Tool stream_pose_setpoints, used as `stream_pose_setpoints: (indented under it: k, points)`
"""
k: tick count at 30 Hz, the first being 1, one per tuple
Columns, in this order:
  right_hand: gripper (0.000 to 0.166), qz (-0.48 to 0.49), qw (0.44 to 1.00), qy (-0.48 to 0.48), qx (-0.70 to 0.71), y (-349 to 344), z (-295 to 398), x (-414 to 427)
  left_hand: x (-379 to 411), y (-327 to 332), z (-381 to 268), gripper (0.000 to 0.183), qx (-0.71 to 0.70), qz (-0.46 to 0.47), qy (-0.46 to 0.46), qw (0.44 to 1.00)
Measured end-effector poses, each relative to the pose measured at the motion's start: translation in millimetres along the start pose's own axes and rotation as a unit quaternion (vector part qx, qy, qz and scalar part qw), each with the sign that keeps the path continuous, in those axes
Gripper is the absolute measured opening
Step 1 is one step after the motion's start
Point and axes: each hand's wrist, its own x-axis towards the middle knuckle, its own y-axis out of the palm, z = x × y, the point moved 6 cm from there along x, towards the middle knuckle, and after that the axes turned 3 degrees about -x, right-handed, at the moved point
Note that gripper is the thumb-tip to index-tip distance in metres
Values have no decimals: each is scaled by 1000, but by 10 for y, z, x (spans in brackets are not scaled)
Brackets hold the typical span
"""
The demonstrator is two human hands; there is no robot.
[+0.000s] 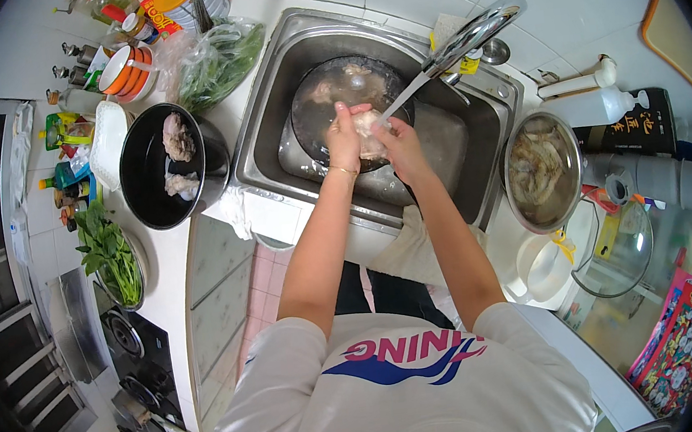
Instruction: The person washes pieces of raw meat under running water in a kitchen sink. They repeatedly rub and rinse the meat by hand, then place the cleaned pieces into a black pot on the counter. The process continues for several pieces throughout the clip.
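Both hands hold one pale piece of meat [369, 132] under water running from the chrome faucet [472, 29]. My left hand [344, 139] grips its left side and my right hand [401, 147] its right side. Beneath them, a dark round pan [310, 132] in the steel sink [450, 135] holds cloudy water and more pieces of meat [357, 82]. On the counter left of the sink, a deep black pot [145, 167] contains two pieces of meat, one [177, 139] above the other [182, 186]. The undersides of the fingers are hidden.
A steel bowl of shrimp in liquid [537, 164] stands right of the sink, near a glass lid [621, 250]. Bagged greens [219, 61] lie to the left, with stacked orange bowls [119, 72] beyond. Leafy greens [113, 259] fill a bowl near the gas stove [140, 364]. A cloth [409, 247] hangs over the counter's front edge.
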Motion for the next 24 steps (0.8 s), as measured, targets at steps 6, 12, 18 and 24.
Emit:
stream_pose_setpoints:
  k: [6, 12, 18, 24]
  points:
    - [40, -39, 997, -64, 3, 97, 264, -51, -122, 138, -91, 73, -131, 54, -11, 990]
    - [38, -41, 993, -98, -47, 138, 348, 30, -183, 158, -180, 66, -182, 65, 0, 981]
    - [35, -45, 987, -124, -95, 183, 479, 23, -227, 192, -310, 56, -188, 73, -13, 979]
    - [36, -82, 969, -151, -180, 64, 533, 16, -219, 209, -322, 49, -36, 62, 80, 994]
